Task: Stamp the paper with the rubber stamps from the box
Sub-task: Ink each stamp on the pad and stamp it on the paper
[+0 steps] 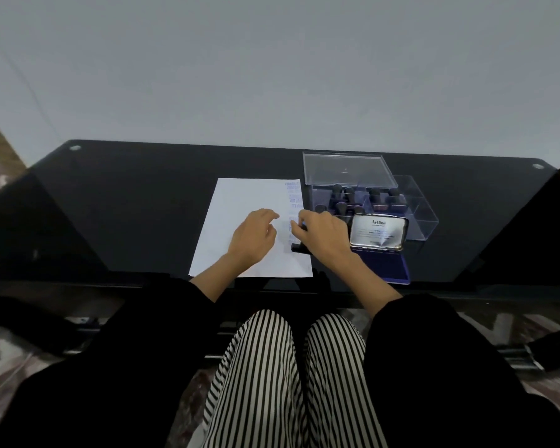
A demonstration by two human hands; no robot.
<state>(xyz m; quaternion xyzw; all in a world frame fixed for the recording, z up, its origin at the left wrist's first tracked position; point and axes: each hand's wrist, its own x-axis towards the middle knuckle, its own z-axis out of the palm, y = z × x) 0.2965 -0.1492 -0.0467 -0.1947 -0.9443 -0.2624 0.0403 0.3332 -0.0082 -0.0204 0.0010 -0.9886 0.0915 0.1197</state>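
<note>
The paper lies on the tabletop, the left hand resting on it with loose, empty fingers, while the right hand curls round a stamp at its right edge; rocking it could smear or overlap the crowded blue prints.

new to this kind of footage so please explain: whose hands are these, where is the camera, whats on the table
No machine here: one picture from a camera worn on a person's head, looking down at their own hands. On the black glass table lies a white paper sheet with blue prints down its right edge. Beside it stand a clear plastic box of dark-handled rubber stamps and an open silver ink pad tin. The left hand rests relaxed on the sheet. The right hand curls over what seems a black rubber stamp at the sheet's edge.
</note>
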